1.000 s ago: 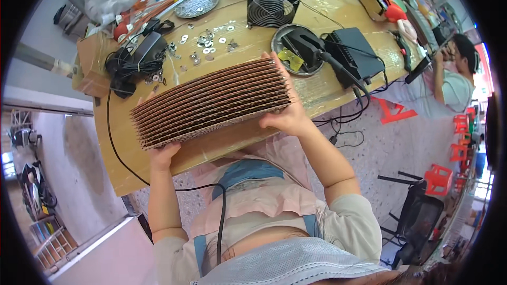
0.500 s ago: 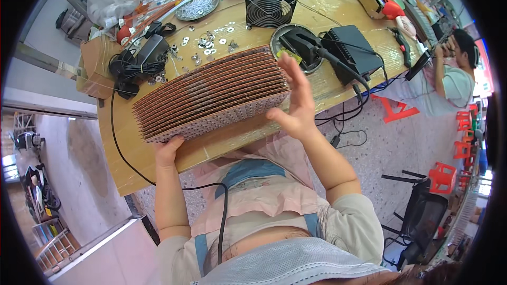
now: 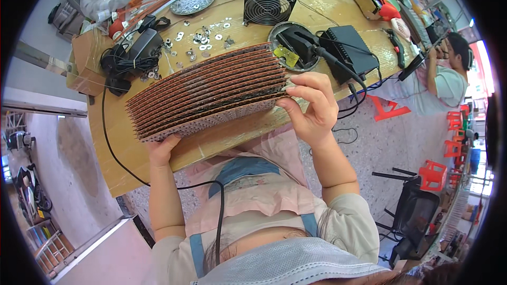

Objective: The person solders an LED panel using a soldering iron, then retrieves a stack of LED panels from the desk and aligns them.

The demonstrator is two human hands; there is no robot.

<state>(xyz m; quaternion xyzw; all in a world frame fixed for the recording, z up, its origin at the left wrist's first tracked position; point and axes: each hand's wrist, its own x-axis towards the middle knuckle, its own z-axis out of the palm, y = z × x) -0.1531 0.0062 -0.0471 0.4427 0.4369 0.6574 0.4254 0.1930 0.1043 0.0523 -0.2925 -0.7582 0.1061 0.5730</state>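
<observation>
A long stack of thin circuit boards, with brown edges and a grey, dotted near face, rests tilted over the front of the table. At its near left corner my left hand grips it, thumb on the near face and fingers hidden beneath. My right hand is closed on the right end, thumb and fingers pinching the edge of the nearest boards. Just behind that end lies a round metal dish with a black soldering iron stand and a yellow piece in it.
Small metal discs lie scattered behind the stack. Farther back are a plate of white pieces and a black fan. A black box with cables stands right; black adapters lie left. A person sits far right.
My right hand has gone from open beside the stack's right end to closed on its edge. My left hand keeps its hold. The whole view has shifted slightly.
</observation>
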